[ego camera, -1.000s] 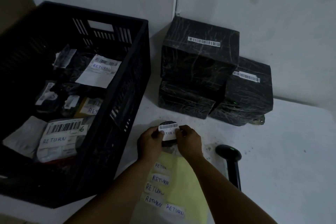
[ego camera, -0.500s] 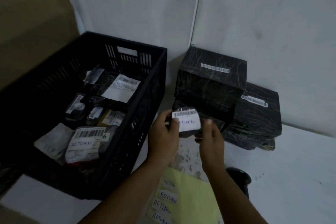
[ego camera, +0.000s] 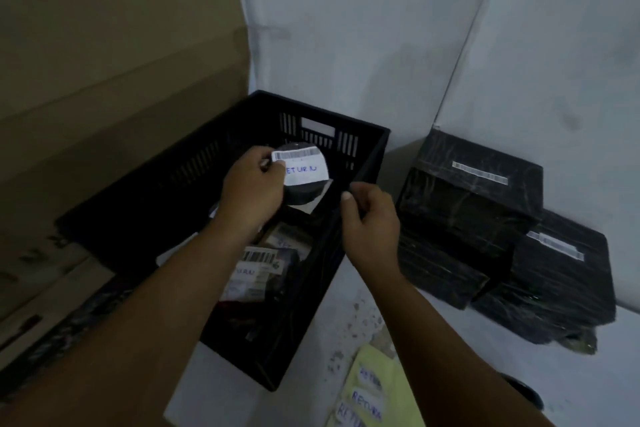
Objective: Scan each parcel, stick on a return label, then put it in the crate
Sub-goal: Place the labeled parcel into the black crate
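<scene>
Left-hand grip (ego camera: pixel 254 185) on parcel (ego camera: pixel 304 184)

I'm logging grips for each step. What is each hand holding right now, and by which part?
The left hand grips the round black parcel by its left edge, over the crate. The right hand is loosely curled and holds nothing.

A large brown cardboard panel (ego camera: pixel 121 80) stands to the left of the left hand (ego camera: pixel 252 191) and rises well beyond it. Beyond both hands is a pale wall (ego camera: pixel 346 28), with a slanting seam (ego camera: pixel 464 45) above the right hand (ego camera: pixel 370 222). A white tabletop (ego camera: pixel 450 357) lies below the right hand, with dark specks (ego camera: pixel 360 322) on its near side.
</scene>
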`<state>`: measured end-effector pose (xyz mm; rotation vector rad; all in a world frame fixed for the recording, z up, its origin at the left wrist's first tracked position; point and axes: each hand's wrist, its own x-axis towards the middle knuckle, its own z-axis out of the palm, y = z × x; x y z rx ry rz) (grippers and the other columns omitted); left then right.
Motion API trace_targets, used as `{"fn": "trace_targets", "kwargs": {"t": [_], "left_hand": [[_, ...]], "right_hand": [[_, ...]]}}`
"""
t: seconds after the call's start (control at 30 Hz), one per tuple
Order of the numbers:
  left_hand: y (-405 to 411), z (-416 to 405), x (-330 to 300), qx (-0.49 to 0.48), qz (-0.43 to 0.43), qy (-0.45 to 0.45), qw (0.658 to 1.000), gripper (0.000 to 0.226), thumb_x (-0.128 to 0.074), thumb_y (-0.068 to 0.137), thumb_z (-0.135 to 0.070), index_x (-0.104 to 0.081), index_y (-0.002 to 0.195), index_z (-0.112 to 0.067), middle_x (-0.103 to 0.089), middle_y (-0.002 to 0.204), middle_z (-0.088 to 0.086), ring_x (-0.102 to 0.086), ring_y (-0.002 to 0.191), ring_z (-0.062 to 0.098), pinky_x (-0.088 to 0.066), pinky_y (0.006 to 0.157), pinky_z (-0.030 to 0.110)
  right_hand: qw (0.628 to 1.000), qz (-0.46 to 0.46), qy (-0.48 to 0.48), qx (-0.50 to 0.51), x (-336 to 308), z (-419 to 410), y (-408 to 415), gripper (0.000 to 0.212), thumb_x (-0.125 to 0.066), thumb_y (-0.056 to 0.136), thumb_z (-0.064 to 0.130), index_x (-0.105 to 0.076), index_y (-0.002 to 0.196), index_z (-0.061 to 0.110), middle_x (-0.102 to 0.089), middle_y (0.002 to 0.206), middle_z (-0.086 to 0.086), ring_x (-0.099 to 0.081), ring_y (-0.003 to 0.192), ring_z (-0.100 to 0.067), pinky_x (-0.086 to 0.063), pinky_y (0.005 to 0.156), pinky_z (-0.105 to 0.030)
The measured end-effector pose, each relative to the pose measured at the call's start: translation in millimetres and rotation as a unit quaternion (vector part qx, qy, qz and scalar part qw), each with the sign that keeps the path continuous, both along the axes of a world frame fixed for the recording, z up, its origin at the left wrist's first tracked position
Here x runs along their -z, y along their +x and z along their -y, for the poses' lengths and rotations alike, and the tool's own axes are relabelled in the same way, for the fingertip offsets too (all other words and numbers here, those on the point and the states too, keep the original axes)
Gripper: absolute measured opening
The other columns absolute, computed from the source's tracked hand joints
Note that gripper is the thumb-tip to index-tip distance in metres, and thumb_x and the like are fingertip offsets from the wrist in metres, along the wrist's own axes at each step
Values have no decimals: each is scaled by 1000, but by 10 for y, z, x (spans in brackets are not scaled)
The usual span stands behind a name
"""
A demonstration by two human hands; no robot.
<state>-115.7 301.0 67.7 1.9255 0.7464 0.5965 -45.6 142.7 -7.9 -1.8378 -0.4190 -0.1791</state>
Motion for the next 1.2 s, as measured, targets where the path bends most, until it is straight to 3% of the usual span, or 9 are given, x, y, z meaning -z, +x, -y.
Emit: {"fn": "trace_targets", "kwargs": {"t": [0.13,0.27,0.43,0.53,0.6,0.77,0.93,1.03,1.2], "left_hand": [[67,-457,233,34,-116,4,993,27,-51,99,-22,-61,123,-16,-65,119,8,-62,104,26,-53,91,38],[185,-668,558,93,-196,-46,975,17,-54,99,-19,-63,113,-15,-65,114,14,-64,101,32,-58,87,49],[313,-709,855,186,-265,20,946,8,-64,95,-22,-65,103,-21,-66,96,0,-62,82,17,-51,62,29],[341,-733,945,205,-294,52,932,9,-72,89,-22,-71,94,-15,-69,87,-1,-66,75,16,-56,61,30],[330,-761,981,221,-305,80,923,15,-76,84,-23,-75,96,-13,-71,94,4,-67,84,19,-56,69,30],[291,-770,1004,234,-288,116,921,26,-76,85,-22,-76,109,-11,-70,114,4,-63,102,19,-49,83,25],[313,-630,883,143,-262,148,943,32,-70,87,-31,-69,112,-11,-69,108,8,-62,86,21,-51,70,29],[372,-446,754,93,-180,124,971,37,-68,90,-28,-63,125,-15,-66,119,7,-62,92,22,-49,77,28],[572,37,411,94,-7,90,991,9,-63,93,-19,-66,97,-26,-66,90,-8,-63,85,13,-45,67,19]], "right_hand": [[995,49,-81,14,-56,-298,23,27,-60,97,32,-67,119,19,-57,116,-7,-43,107,-14,-37,88,-28],[989,79,-118,46,16,-387,2,24,-59,98,30,-69,116,16,-55,114,-7,-41,107,-17,-41,89,-31],[987,86,-118,64,48,-382,28,20,-57,99,25,-69,113,16,-56,108,-4,-42,105,-15,-33,84,-24],[987,94,-112,65,47,-383,23,19,-57,99,23,-70,111,15,-56,105,-3,-43,104,-15,-31,83,-22],[988,94,-109,63,49,-380,22,20,-57,99,23,-70,111,15,-56,105,-2,-43,104,-14,-32,84,-21],[987,93,-112,61,51,-370,23,19,-56,99,23,-69,111,15,-55,105,-1,-41,103,-13,-30,83,-20],[989,83,-105,55,39,-364,10,19,-57,99,22,-68,112,15,-54,105,0,-42,105,-14,-28,81,-16],[993,76,-75,56,24,-328,-21,17,-58,99,22,-68,113,18,-57,106,2,-46,106,-14,-34,82,-20],[994,62,-9,87,63,18,-48,16,-57,100,24,-68,110,20,-59,103,5,-57,101,-17,-53,85,-38]]}}
